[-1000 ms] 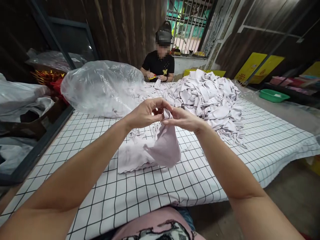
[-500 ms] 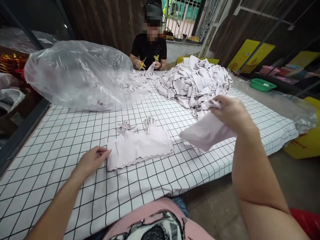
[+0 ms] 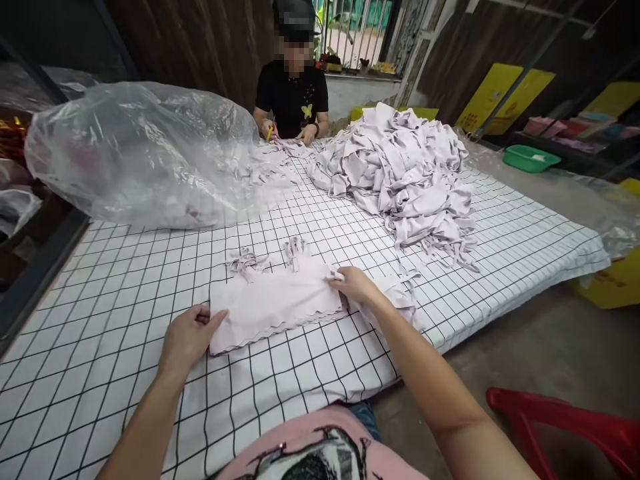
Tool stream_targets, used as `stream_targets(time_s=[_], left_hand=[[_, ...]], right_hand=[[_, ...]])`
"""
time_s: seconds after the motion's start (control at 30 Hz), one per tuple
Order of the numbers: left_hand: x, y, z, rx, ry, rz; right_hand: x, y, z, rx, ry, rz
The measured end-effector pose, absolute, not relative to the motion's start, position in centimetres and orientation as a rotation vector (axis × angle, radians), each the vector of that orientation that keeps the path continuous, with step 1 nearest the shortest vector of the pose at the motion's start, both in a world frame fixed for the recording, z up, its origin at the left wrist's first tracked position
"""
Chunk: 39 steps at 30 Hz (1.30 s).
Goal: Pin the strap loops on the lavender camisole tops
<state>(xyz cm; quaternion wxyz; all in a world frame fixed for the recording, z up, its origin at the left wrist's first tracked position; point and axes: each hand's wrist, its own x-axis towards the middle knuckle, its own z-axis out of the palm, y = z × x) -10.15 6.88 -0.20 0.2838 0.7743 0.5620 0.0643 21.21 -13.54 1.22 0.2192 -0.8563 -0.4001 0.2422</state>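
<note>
A folded stack of pale lilac strappy tops [image 3: 273,303] lies flat on the checked tablecloth, its wavy hem towards me and its straps bunched on the far side. At the stack's left edge, my left hand [image 3: 189,339] has its fingers curled and its thumb on the cloth, pinching the edge. My right hand [image 3: 357,288] is closed on the upper right corner of the top layer. Another crumpled lilac garment [image 3: 403,300] rests just right of the stack, partly behind my right wrist.
A big heap of lilac garments [image 3: 395,160] covers the far right. A clear plastic bag [image 3: 145,153] bulges at far left. Across the table a person [image 3: 293,100] holds yellow-handled scissors [image 3: 271,133]. A red stool [image 3: 565,420] stands right; a green basin [image 3: 531,159] sits beyond.
My right hand has brought a lilac top from the right down to the stack and now grips its right corner. My left hand has stayed at the left edge, its thumb now over the cloth.
</note>
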Motion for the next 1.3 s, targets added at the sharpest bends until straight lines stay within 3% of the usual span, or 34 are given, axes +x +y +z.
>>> stream_targets(time_s=[0.13,0.2,0.33,0.53,0.6,0.7,0.9,1.1,1.3], left_hand=[[-9.7,6.2,-0.3,2.073,1.522,0.226],[-9.6,5.4,-0.4,2.179,1.512,0.428],[-9.8,3.8,-1.3,2.697,1.093,0.688],[-8.9,2.4,-0.1,2.682,0.826,0.807],[-6.5,0.6,1.8,2.533,0.676,0.739],[-1.8,-3.1,4.8,2.299,0.283,0.359],[4.9,-4.7,8.9,1.947,0.063,0.47],[4.3,-1.2,12.2,1.559,-0.1,0.199],[0.2,0.8,11.2,1.823,-0.063,0.09]], right_hand=[[21.8,-14.0,0.9,-2.36,-1.099,0.7],[21.7,-14.1,0.7,-2.361,-1.098,0.706],[21.8,-14.3,1.0,-2.353,-1.09,0.737],[22.5,-16.1,7.3,-2.105,-1.081,0.741],[22.2,-16.4,10.7,-2.008,-1.077,0.703],[21.1,-16.0,15.6,-1.882,-1.093,0.556],[19.2,-14.8,20.7,-1.692,-1.248,0.546],[18.3,-13.8,21.6,-1.647,-1.385,0.551],[18.5,-14.1,24.4,-1.517,-1.349,0.499]])
